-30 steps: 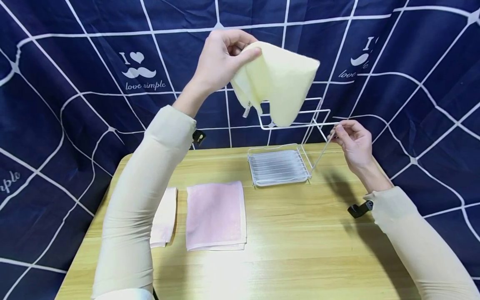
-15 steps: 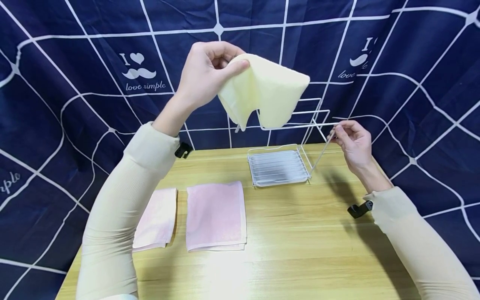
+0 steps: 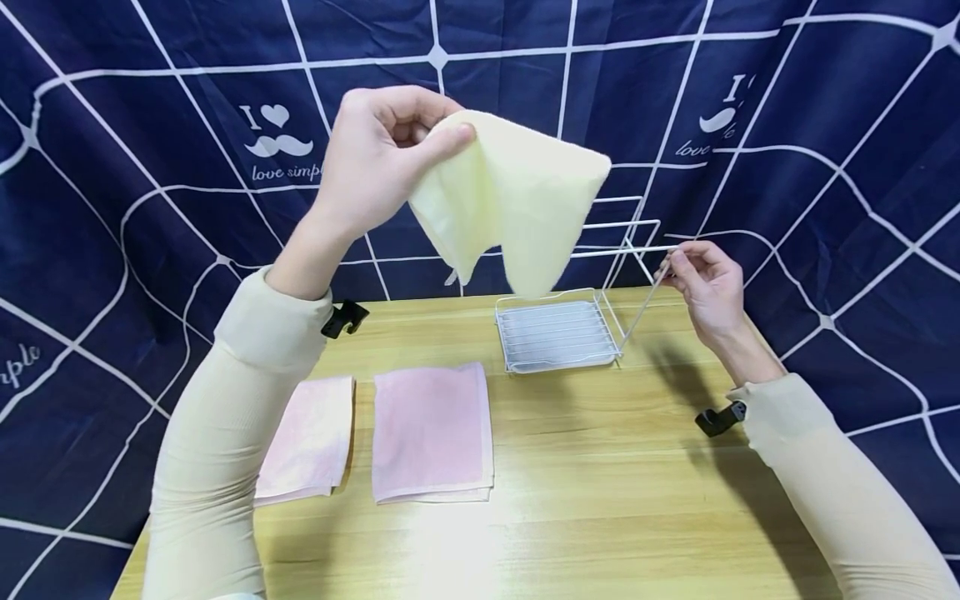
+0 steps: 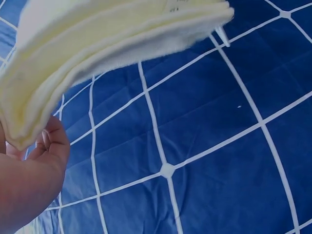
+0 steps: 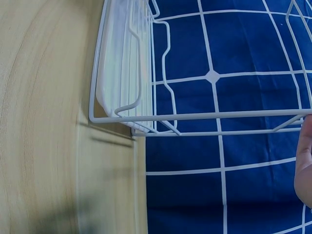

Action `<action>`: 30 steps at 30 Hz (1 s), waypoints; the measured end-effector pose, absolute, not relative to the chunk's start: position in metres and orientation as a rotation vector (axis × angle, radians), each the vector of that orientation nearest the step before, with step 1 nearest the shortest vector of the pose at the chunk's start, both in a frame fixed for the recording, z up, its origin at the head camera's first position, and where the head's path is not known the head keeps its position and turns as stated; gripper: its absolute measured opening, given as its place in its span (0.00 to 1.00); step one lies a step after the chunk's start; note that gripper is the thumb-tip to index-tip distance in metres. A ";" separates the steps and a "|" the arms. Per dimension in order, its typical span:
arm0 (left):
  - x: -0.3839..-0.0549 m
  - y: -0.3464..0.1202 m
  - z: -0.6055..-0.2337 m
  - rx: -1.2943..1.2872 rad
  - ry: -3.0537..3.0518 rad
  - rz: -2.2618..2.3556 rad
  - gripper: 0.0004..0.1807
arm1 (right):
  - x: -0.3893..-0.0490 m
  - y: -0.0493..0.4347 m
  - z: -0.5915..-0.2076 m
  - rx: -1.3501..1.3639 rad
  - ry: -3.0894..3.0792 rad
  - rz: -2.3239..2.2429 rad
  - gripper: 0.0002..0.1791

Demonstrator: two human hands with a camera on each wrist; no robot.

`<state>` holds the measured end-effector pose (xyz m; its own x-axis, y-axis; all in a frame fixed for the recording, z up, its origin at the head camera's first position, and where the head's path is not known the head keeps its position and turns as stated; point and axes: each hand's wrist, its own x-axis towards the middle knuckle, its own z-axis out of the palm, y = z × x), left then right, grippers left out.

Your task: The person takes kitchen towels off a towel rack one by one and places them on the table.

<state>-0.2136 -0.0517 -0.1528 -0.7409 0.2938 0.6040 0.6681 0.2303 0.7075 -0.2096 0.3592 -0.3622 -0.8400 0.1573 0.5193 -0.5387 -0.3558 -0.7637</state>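
Note:
A pale yellow towel [image 3: 540, 192] hangs folded in the air, its upper edge pinched between the thumb and fingers of my left hand [image 3: 386, 158]. In the left wrist view the folded layers of the towel [image 4: 122, 44] spread out from the fingers. My right hand [image 3: 705, 287] pinches the upper corner of a white wire rack [image 3: 637, 312] at the back of the table. The rack has raised bars above and a shallow white tray [image 3: 558, 337] at its base. The towel overlaps the rack's upper bars in the head view.
Two folded pink towels lie on the wooden table [image 3: 600, 500]: one pink towel [image 3: 431, 433] left of the middle, and another pink towel [image 3: 311, 437] partly behind the left sleeve. A dark blue curtain [image 3: 202, 108] with white lines surrounds the table's back and sides.
My left hand has moved left and down with the yellow towel, away from the rack's right side. My right hand stays at the rack's corner, and the rack has not moved.

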 end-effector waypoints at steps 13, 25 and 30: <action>-0.192 -0.040 -0.182 -1.085 -2.270 -1.479 0.06 | -0.208 0.359 -0.360 0.559 -1.358 2.302 0.08; -0.181 -0.023 -0.227 -1.172 -2.361 -1.493 0.05 | -0.209 0.361 -0.363 0.511 -1.413 2.257 0.10; -0.177 -0.016 -0.246 -1.187 -2.392 -1.508 0.05 | -0.210 0.361 -0.362 0.507 -1.434 2.234 0.09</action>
